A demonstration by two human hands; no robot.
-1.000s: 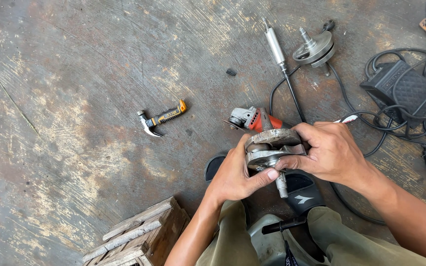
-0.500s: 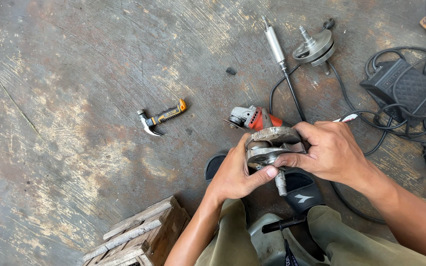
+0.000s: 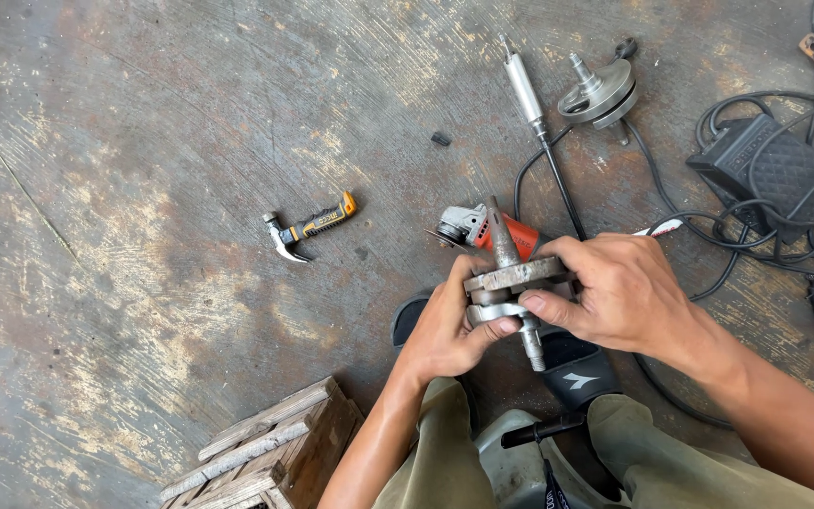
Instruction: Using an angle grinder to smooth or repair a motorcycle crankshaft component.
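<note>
Nearest the person, a small wooden stool (image 3: 266, 452) of slatted boards stands on the concrete floor (image 3: 143, 141) beside the left knee, and a black handle (image 3: 539, 431) pokes out between the legs in olive trousers. Just above the knees both hands are closed on a metal crankshaft (image 3: 511, 283): the left hand (image 3: 449, 325) wraps its lower disc from below with the thumb pressed on the rim, and the right hand (image 3: 614, 287) grips the upper disc from the side. One tapered shaft end points up and away, and a threaded end hangs down toward a black sandal (image 3: 577, 372). Directly behind the crankshaft, partly hidden by it, lies an orange angle grinder (image 3: 478, 226) whose black cord (image 3: 558, 179) runs off across the floor. Well to the left of it a small claw hammer (image 3: 308, 226) lies alone. Farther off, a silver cylindrical tool (image 3: 523, 85) and a second round metal assembly with a shaft (image 3: 600, 92) rest near the far edge, and to the right a black pedal-like box (image 3: 770, 174) sits amid tangled cables.
</note>
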